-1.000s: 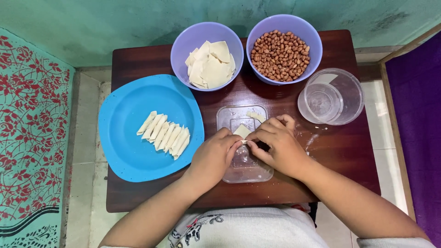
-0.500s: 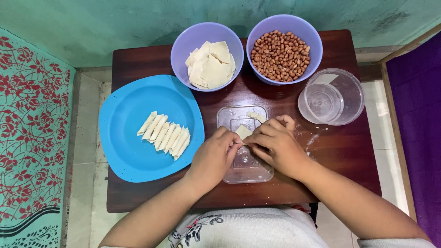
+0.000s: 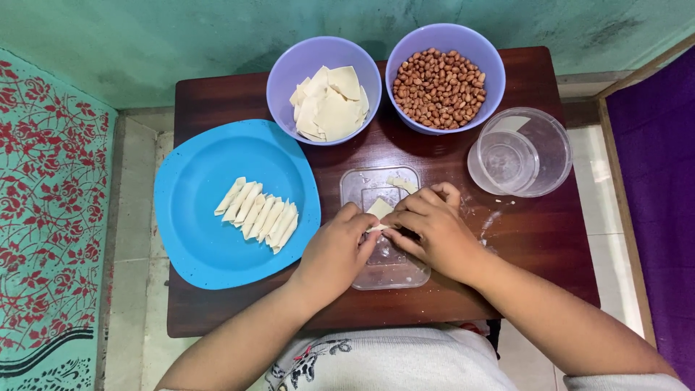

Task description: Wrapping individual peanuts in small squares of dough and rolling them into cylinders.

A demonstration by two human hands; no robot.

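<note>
Head view: looking straight down on a small dark wooden table [image 3: 217, 101].
Left hand [image 3: 334, 250]: fingers curling in narrow, pinching the near edge of a pale dough wrapper [image 3: 379, 209].
Right hand [image 3: 433, 230]: fingers bent close together, pressing on the same wrapper from the other side, fingertips meeting those of the left hand.
Dough wrapper: sitting between both hands, over a clear flat plastic lid [image 3: 384, 271] at the table's middle.
Blue plate [image 3: 210, 250]: lying left of the hands, carrying a row of rolled dough pieces [image 3: 258, 214].
Lilac bowls: one holding flat wrappers [image 3: 330, 103], one holding peanuts [image 3: 439, 87], both standing at the far edge.
Clear container [image 3: 521, 152]: sitting right of the lid, near the right hand.
</note>
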